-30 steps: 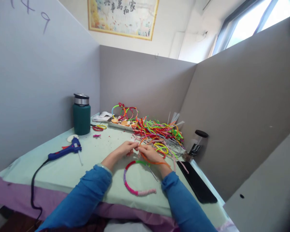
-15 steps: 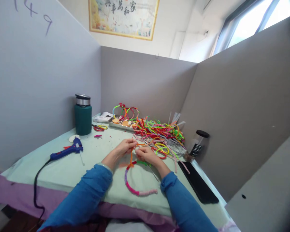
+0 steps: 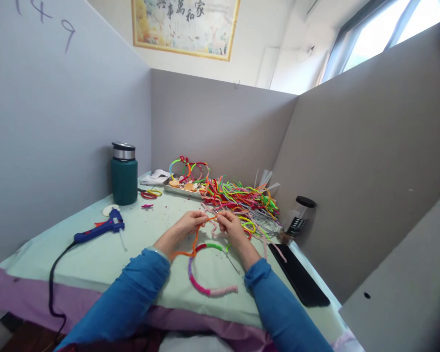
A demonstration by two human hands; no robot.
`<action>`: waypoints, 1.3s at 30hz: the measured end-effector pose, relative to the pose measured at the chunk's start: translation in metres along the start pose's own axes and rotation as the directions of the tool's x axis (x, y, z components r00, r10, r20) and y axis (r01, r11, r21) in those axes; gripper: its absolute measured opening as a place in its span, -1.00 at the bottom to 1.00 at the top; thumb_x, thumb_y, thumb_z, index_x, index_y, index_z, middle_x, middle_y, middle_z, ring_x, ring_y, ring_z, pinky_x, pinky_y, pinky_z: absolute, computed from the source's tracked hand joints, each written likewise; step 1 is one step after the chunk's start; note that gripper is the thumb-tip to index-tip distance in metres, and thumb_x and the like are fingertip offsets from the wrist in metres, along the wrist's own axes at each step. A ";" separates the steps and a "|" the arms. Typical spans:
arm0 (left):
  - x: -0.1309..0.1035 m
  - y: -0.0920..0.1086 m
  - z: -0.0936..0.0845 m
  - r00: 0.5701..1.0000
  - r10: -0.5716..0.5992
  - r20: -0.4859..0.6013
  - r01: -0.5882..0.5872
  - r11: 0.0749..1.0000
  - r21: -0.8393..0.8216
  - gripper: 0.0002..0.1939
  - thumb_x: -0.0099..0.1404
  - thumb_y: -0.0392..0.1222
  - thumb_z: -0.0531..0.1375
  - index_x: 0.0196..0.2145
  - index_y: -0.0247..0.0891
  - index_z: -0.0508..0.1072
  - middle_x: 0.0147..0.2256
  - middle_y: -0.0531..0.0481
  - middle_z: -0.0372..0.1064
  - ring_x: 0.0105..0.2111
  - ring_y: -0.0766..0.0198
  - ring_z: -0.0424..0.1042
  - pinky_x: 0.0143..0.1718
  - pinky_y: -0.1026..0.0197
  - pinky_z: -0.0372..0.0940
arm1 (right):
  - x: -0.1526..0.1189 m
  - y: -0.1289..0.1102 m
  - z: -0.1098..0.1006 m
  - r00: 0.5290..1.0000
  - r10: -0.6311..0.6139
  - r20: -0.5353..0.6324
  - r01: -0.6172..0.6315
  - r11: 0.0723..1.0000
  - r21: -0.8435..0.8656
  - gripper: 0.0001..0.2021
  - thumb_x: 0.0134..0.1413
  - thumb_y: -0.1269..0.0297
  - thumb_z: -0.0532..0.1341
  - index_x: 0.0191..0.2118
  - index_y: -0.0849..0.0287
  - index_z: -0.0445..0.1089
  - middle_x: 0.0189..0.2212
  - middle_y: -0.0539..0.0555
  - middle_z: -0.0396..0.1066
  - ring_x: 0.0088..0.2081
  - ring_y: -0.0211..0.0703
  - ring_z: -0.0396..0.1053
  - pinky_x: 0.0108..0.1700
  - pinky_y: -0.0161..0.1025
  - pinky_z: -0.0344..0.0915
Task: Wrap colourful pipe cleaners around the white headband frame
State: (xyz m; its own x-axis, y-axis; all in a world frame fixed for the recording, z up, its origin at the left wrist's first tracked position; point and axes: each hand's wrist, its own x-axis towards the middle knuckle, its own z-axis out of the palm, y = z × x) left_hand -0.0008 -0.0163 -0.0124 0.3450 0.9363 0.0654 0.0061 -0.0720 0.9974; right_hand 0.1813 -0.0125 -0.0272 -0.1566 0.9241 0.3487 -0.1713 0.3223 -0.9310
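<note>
An orange pipe cleaner point(image 3: 195, 239) is pinched between my two hands above the table. My left hand point(image 3: 188, 223) grips it with thumb and forefinger, while my right hand point(image 3: 231, 226) pinches its end a little to the right. The strand runs down from my left hand, and an orange length also reaches left near my wrist. Below lies a curved wire hoop point(image 3: 195, 283) wrapped in pink, magenta, purple, red and green fuzzy sections. Bare wire shows at its right end, under my right wrist.
A large heap of coloured pipe cleaners point(image 3: 238, 195) lies at the back, beside a metal tray point(image 3: 183, 191) of small pieces. On the left are a blue glue gun point(image 3: 99, 231), scissors point(image 3: 150, 193) and a green bottle point(image 3: 124, 181). A black phone point(image 3: 298, 276) and a clear jar point(image 3: 298, 217) are at right.
My right hand has moved slightly up and right, away from my left, drawing the orange pipe cleaner out between them. The orange length at lower left now shows more clearly.
</note>
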 end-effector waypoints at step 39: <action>0.001 -0.008 -0.010 0.970 -0.222 0.098 0.197 0.957 0.214 -0.50 -0.07 0.16 0.34 -0.37 -0.38 0.50 -0.72 0.20 0.05 -0.76 0.51 -0.11 -0.71 0.30 -0.26 | 0.023 -0.009 -0.076 0.731 -0.155 -0.664 0.287 0.953 0.093 -0.61 -0.14 -0.03 0.30 -0.45 0.12 0.13 -0.68 -0.21 0.05 -0.67 -0.42 0.03 -0.63 -0.40 0.03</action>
State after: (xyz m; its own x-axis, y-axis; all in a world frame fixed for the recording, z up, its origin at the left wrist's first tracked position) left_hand -0.0101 -0.0116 -0.0201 0.4251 0.8908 -0.1606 0.2746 0.0421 0.9606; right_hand 0.2536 0.0212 -0.0195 0.5583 0.7622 0.3277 -0.2988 0.5532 -0.7776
